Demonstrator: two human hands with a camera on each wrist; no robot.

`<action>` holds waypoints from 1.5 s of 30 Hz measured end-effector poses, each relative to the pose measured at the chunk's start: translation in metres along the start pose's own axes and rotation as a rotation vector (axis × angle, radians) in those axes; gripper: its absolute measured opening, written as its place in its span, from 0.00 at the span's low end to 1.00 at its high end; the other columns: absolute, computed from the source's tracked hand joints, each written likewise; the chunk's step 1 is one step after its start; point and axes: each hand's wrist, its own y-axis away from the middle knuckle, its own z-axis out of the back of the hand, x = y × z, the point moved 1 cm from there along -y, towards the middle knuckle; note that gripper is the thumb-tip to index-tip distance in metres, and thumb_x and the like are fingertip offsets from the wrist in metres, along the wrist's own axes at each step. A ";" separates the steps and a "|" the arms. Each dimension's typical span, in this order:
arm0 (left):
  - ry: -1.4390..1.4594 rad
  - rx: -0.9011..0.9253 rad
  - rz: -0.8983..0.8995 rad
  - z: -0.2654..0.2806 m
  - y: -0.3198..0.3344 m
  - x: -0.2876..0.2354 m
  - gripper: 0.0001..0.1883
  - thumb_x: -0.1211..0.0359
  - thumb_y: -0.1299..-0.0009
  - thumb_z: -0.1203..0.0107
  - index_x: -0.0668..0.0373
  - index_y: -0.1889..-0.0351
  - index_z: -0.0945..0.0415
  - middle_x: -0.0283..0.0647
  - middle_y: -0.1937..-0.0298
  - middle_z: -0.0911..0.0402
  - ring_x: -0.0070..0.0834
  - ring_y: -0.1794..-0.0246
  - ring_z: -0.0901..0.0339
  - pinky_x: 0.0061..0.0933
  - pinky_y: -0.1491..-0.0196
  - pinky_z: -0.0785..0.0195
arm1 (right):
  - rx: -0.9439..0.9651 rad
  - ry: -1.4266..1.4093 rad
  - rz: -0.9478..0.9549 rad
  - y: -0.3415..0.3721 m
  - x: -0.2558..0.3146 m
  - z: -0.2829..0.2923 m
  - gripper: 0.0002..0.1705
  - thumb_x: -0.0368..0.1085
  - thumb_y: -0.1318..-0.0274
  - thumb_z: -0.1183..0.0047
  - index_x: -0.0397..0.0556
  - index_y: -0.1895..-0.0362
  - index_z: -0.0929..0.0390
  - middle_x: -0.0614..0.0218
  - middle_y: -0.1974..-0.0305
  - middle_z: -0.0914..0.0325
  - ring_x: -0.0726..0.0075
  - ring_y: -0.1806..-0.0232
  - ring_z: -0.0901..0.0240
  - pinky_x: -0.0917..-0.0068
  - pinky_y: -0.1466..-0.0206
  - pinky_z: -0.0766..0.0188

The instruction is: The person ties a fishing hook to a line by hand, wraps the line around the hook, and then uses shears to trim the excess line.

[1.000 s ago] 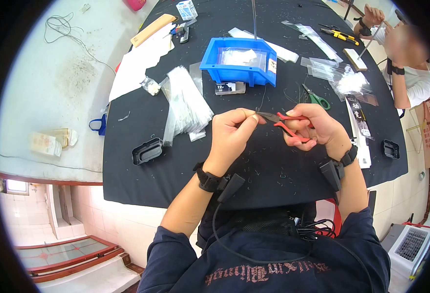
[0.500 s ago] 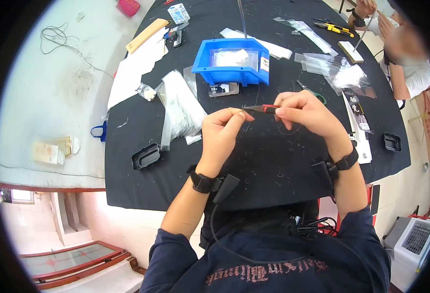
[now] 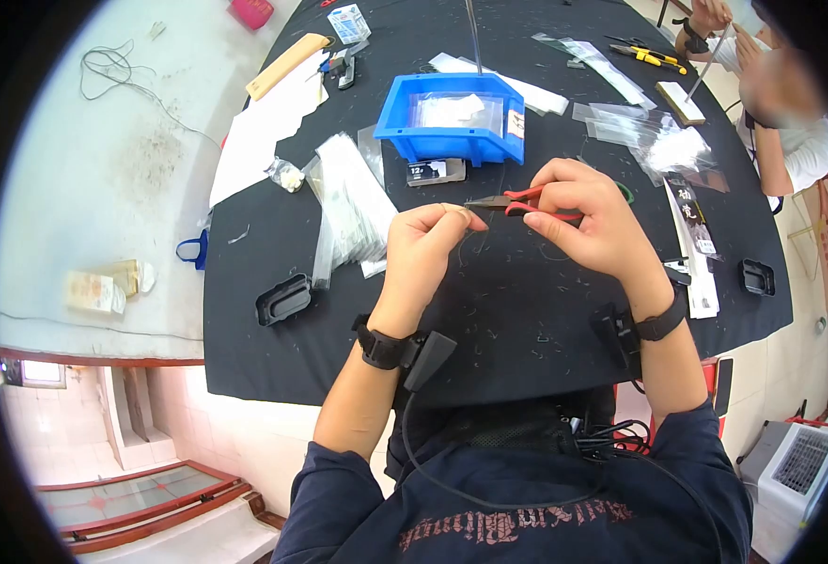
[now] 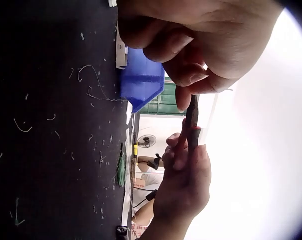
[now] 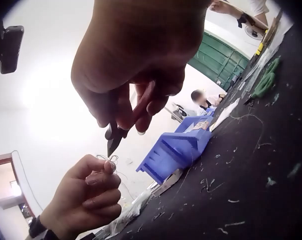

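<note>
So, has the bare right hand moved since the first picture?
Yes, the right hand has moved forward, closer to the blue plastic bin, in the head view.

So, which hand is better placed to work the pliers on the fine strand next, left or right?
Right, I'd judge: the right hand grips the red-handled pliers, tips near the left hand, which is busy pinching the fine strand.

Pale floor tiles [image 3: 762,376] are flanking the black-draped tabletop [image 3: 499,329]; a green panel [image 5: 218,60] is interrupting the bright white wall [image 5: 182,95].

The box [image 3: 436,171] lies before the bin [image 3: 452,120], between both trays [image 3: 283,299].
</note>
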 end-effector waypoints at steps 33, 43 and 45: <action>0.518 0.279 0.176 0.001 -0.003 0.011 0.12 0.64 0.25 0.53 0.59 0.67 0.23 0.22 0.82 0.44 0.14 0.87 0.48 0.20 0.78 0.56 | -0.014 0.115 -0.422 0.011 -0.036 -0.004 0.17 0.42 0.50 0.35 0.42 0.78 0.23 0.63 0.71 0.31 0.60 0.70 0.32 0.66 0.65 0.36; 0.462 0.277 0.169 0.000 -0.002 0.013 0.13 0.64 0.25 0.52 0.60 0.67 0.22 0.22 0.82 0.42 0.14 0.87 0.47 0.20 0.78 0.54 | 0.131 0.161 -0.294 0.014 -0.030 -0.020 0.16 0.40 0.55 0.32 0.44 0.81 0.24 0.63 0.66 0.26 0.56 0.61 0.29 0.64 0.58 0.30; 0.423 0.263 0.165 -0.002 -0.001 0.012 0.13 0.64 0.25 0.52 0.61 0.67 0.21 0.22 0.82 0.41 0.13 0.87 0.46 0.20 0.78 0.53 | 0.123 0.191 -0.274 0.014 -0.027 -0.020 0.16 0.40 0.56 0.31 0.45 0.82 0.24 0.64 0.66 0.26 0.57 0.61 0.29 0.63 0.58 0.30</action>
